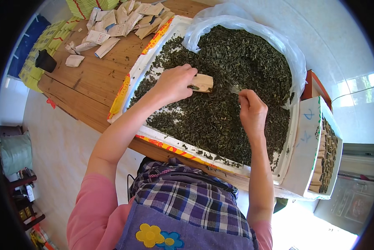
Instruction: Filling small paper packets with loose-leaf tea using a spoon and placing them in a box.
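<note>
My left hand (175, 83) grips a small tan paper packet (204, 82), holding it low over the dried leaves with its open end seemingly toward the lower side. Some dark leaf shows at the packet's edge. To the right, the closed fingers of my right hand (252, 109) pinch a small, clear-looking scoop (235, 89), whose tip is close to the leaves and hard to make out. Dark green dried leaves (212, 129), like tea, spread across a shallow white foam tray (292, 146). At the far side a clear plastic bag (297, 75) lies open around more leaves.
Many paper packets (110, 21) lie heaped on the wooden table (87, 85) at the far left. Beyond stand a black cup (45, 61) and yellow-green stacks (49, 38). A white foam box (305, 143) of upright packets (329, 156) adjoins the tray's right side.
</note>
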